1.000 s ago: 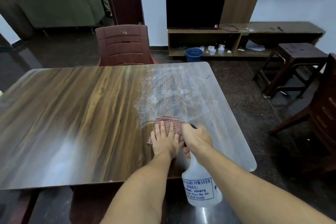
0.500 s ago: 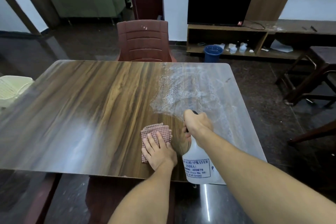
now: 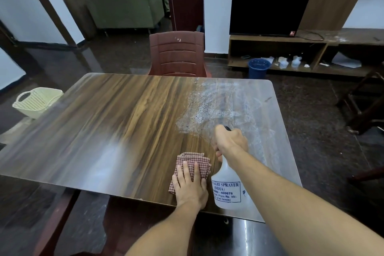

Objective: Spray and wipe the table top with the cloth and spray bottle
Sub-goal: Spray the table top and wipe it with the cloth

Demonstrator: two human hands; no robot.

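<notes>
My left grip flat on cloth; right grip wrapped round spray bottle, over desk.

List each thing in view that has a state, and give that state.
Table top, sprayed and streaky on the right part, dry-looking elsewhere.
Cloth, folded, flat on the table near its front edge.
Left hand, flat on the cloth, fingers straight.
Bottle, held tilted, nozzle toward the wet patch.
Right hand, grips the bottle's neck.
TV, screen dark.
Chair, unoccupied, at the far edge.
</notes>
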